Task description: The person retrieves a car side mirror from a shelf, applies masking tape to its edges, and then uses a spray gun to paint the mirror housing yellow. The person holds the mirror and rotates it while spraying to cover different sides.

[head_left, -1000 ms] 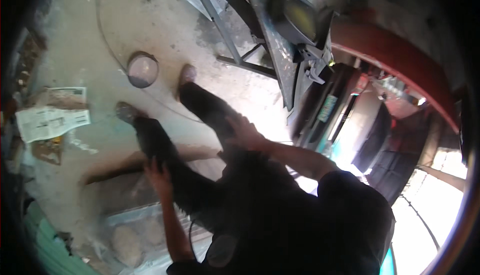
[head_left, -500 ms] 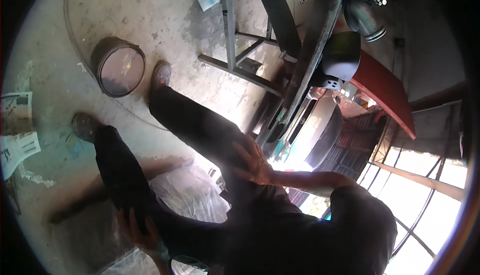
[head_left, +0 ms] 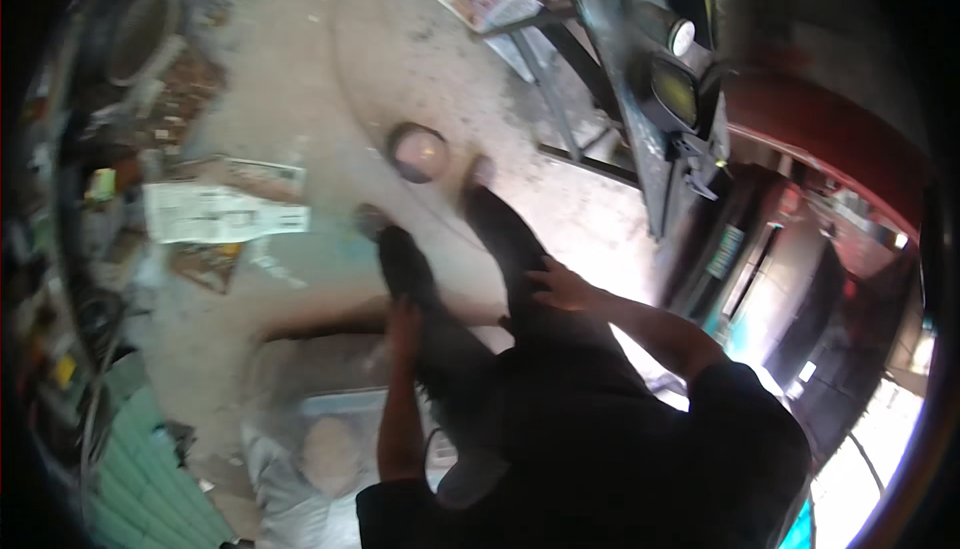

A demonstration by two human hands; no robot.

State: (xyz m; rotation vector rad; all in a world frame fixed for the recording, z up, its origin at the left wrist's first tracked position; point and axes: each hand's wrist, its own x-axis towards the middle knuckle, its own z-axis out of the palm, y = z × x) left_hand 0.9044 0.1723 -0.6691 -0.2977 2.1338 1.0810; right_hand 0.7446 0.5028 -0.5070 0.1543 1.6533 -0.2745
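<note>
In the head view we see the right hand (head_left: 563, 284) resting on the right leg of the black cloth trousers (head_left: 503, 234), its fingers spread, while the left hand (head_left: 403, 329) lies against their left leg, too blurred for us to tell how wide it stands. The trousers stretch over the grey concrete floor (head_left: 290, 79) toward a round, dark-sided bucket (head_left: 422, 152) near the right shoe (head_left: 482, 170).

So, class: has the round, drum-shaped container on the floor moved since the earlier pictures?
No, not visibly: the view itself has shifted, but the container lies up and right of the left-hand newspaper in every picture.
</note>
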